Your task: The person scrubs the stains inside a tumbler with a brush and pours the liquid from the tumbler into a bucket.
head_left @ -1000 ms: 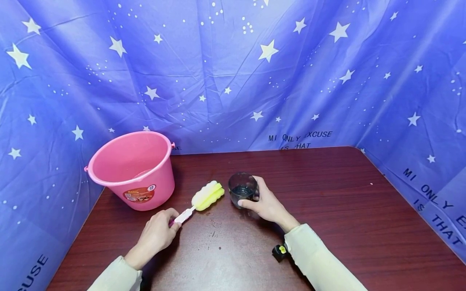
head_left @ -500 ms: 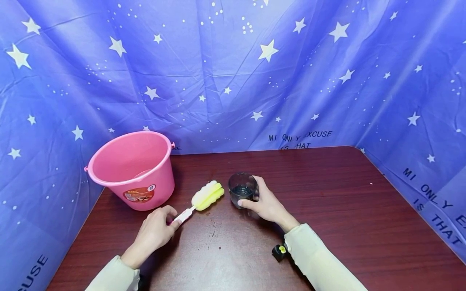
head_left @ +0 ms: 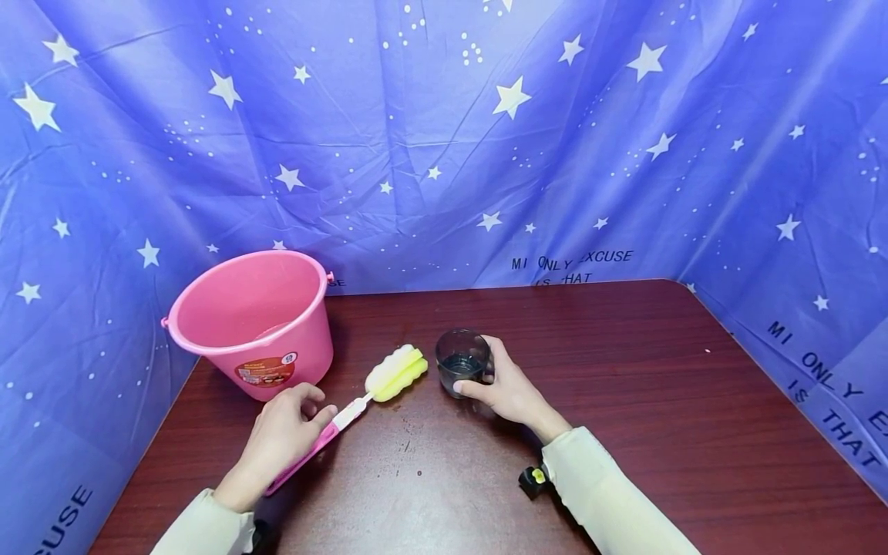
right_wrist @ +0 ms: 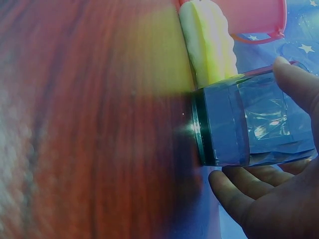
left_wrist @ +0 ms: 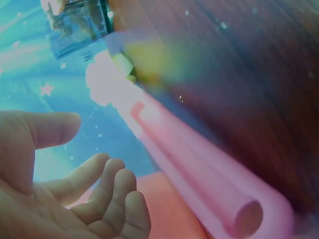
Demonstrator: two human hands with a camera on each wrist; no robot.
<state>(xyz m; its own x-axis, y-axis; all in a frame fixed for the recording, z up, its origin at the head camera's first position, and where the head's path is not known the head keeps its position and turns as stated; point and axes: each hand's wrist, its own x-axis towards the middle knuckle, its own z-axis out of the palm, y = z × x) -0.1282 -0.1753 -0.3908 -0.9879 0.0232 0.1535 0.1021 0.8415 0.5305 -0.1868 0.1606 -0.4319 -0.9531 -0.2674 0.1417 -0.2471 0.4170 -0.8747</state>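
A sponge cup brush (head_left: 394, 375) lies on the dark red table, its yellow-and-white head pointing toward the glass and its pink handle toward me. Just above and left of that handle hovers my left hand (head_left: 274, 433); in the left wrist view its loosely bent fingers (left_wrist: 107, 184) hold nothing, apart from the pink handle (left_wrist: 194, 154). My right hand (head_left: 515, 391) holds a dark transparent glass (head_left: 459, 353) from its right side, thumb in front. Some clear liquid shows low in the glass, which stands upright on the table. The far fingers are partly hidden behind the glass in the head view.
At the table's back left stands a pink bucket (head_left: 305, 354) with a red label, close beyond my left hand. Small wet spots mark the table (head_left: 444, 493) in front of the brush. A blue star-printed curtain (head_left: 416, 216) surrounds the table's back and sides.
My left hand has let go of the brush handle and drawn back to the left, uncovering more pink. The brush stays in place. My right hand and the glass have not visibly moved.
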